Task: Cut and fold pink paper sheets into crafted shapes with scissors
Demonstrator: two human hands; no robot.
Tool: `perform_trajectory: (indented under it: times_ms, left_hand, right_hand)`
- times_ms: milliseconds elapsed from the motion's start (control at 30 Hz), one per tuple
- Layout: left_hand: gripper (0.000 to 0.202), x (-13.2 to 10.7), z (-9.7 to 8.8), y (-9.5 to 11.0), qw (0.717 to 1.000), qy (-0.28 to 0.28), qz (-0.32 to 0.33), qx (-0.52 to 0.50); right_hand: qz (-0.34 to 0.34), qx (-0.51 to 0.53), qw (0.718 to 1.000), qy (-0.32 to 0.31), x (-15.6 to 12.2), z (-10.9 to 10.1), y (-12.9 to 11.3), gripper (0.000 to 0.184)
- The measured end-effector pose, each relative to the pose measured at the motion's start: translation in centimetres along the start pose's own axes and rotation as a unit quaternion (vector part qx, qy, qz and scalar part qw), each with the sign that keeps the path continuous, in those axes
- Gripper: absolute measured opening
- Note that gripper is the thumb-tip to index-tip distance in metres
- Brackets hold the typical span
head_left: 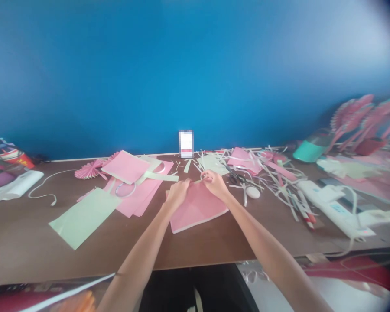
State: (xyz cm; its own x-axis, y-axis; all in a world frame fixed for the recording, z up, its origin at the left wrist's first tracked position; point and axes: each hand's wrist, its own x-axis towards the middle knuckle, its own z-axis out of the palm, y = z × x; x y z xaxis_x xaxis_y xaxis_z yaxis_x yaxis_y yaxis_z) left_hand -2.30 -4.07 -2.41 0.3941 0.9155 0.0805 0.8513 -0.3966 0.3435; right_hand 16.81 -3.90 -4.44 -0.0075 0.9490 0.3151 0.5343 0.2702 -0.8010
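In front of me a pink paper sheet [196, 210] with a pale border along its near edge lies on the brown table. My left hand [179, 193] is closed at the sheet's far left edge, its fingertips mostly hidden. My right hand [214, 183] pinches the far edge a little to the right, with fingers bent. Just right of it lie dark-handled scissors [236, 177] and a white oval object [253, 192]. A pale green sheet [86, 216] and stacked pink sheets [143, 195] lie to the left.
Paper strips [279, 184] are heaped at the right, beside a white power strip [338, 212]. A folded pink paper fan [90, 169] and a white cable [35, 188] are at the left. A teal cup [308, 151] stands by the blue wall [182, 78].
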Motion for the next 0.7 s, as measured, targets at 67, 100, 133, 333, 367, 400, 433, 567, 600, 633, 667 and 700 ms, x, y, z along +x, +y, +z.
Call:
perform_trajectory:
  times_ms: [67, 100, 133, 333, 367, 400, 433, 567, 600, 633, 667, 700]
  left_hand:
    - [0.035, 0.03, -0.07, -0.05, 1.000, -0.006, -0.007, 0.007]
    - [0.036, 0.01, -0.13, -0.05, 1.000, -0.007, -0.014, 0.011]
    - [0.037, -0.04, -0.21, -0.02, 1.000, -0.008, -0.021, 0.014]
    - [0.044, -0.28, -0.84, 0.22, 0.999, -0.013, -0.048, -0.010]
    - [0.045, -0.28, -0.88, 0.22, 0.999, -0.014, -0.048, -0.012]
    - [0.045, -0.28, -0.89, 0.19, 0.999, -0.014, -0.047, -0.012]
    - [0.045, -0.26, -0.87, 0.15, 0.999, -0.014, -0.045, -0.011]
    - [0.038, -0.19, -0.64, -0.21, 1.000, -0.013, -0.027, -0.008]
    - [0.036, -0.17, -0.58, -0.32, 1.000, -0.012, -0.017, -0.009]
    - [0.034, -0.14, -0.54, -0.43, 1.000, -0.010, -0.007, -0.009]
    - [0.032, -0.11, -0.51, -0.53, 1.000, -0.007, 0.002, -0.010]
    - [0.031, -0.08, -0.50, -0.63, 1.000, -0.003, 0.010, -0.009]
  right_hand:
    - [0.003, 0.002, 1.000, 0.001, 0.03, 0.20, 0.27, 0.022]
    - [0.003, 0.001, 1.000, 0.005, 0.02, 0.30, 0.34, 0.021]
    - [0.003, 0.000, 1.000, 0.010, 0.00, 0.38, 0.37, 0.020]
    - [0.002, 0.014, 1.000, 0.014, -0.11, 0.28, 0.07, 0.019]
    - [0.002, 0.023, 1.000, 0.011, -0.08, 0.24, 0.02, 0.018]
    - [0.003, 0.032, 0.999, 0.008, -0.04, 0.22, -0.02, 0.018]
    - [0.002, 0.041, 0.999, 0.004, 0.00, 0.20, -0.05, 0.018]
    - [-0.002, 0.049, 0.999, -0.008, 0.12, 0.04, -0.07, 0.018]
    - [-0.006, 0.039, 0.999, -0.010, 0.13, -0.04, -0.05, 0.018]
    - [-0.015, 0.025, 1.000, -0.011, 0.12, -0.11, -0.03, 0.019]
    - [-0.027, 0.007, 1.000, -0.014, 0.11, -0.18, -0.02, 0.020]
    - [-0.040, -0.010, 0.999, -0.017, 0.08, -0.23, -0.02, 0.020]
